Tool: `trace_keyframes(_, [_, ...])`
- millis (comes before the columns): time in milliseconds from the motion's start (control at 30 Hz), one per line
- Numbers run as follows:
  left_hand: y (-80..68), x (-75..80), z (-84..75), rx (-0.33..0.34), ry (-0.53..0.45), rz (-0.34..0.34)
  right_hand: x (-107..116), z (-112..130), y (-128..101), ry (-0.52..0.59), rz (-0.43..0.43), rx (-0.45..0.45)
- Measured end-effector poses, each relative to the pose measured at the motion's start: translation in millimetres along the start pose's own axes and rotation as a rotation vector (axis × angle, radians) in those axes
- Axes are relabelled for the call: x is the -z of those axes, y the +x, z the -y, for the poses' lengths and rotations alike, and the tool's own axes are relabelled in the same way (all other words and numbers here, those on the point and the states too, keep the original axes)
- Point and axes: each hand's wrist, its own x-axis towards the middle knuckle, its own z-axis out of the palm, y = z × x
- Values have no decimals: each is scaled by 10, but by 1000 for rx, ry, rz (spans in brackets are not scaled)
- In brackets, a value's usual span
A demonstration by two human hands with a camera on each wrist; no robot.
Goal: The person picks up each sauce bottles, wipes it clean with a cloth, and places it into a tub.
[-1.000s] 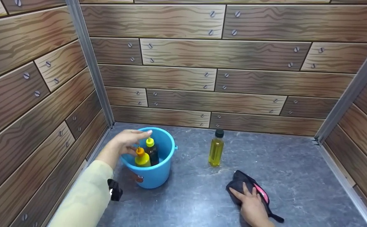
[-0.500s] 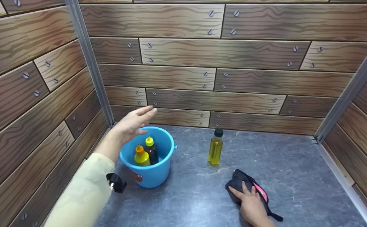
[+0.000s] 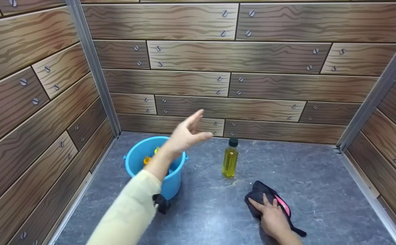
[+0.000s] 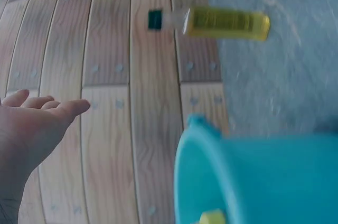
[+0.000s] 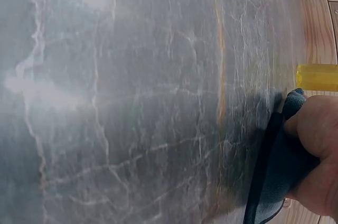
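My left hand [image 3: 187,133] hovers empty with straight fingers above the right rim of a blue bucket [image 3: 137,160], reaching toward a yellow-liquid bottle with a black cap [image 3: 230,159]. The bucket holds squeeze bottles with orange and yellow caps [image 3: 147,160], mostly hidden by my forearm. In the left wrist view the open left hand [image 4: 39,129] is in the air, with the bucket [image 4: 264,179] and the bottle [image 4: 224,22] beyond. My right hand [image 3: 269,216] rests flat on a dark cloth with a pink stripe [image 3: 257,194] on the grey floor; in the right wrist view the fingers [image 5: 314,129] press the cloth [image 5: 277,179].
Wood-pattern walls close in the back [image 3: 231,78], left [image 3: 31,102] and right [image 3: 395,136] sides. The grey marbled floor [image 3: 313,180] stretches open to the right of the bottle. A small black device [image 3: 160,203] is strapped at my left wrist.
My left hand has risen out of the bucket and swung right toward the yellow bottle, empty. The right hand stays on the cloth.
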Motion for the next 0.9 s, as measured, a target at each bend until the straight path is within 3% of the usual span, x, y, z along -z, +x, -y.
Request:
trace_keyframes(200, [209, -406, 218, 8, 101, 21, 26, -30, -11, -7, -21, 16])
trace_keyframes(367, [363, -618, 432, 63, 111, 32, 39, -41, -11, 2, -17, 14])
trace_keyframes(667, [578, -773, 756, 164, 103, -30, 88, -30, 15, 27, 11, -24])
trace_keyframes(900, [693, -881, 941, 219, 96, -32, 81, -57, 4, 36, 13, -17])
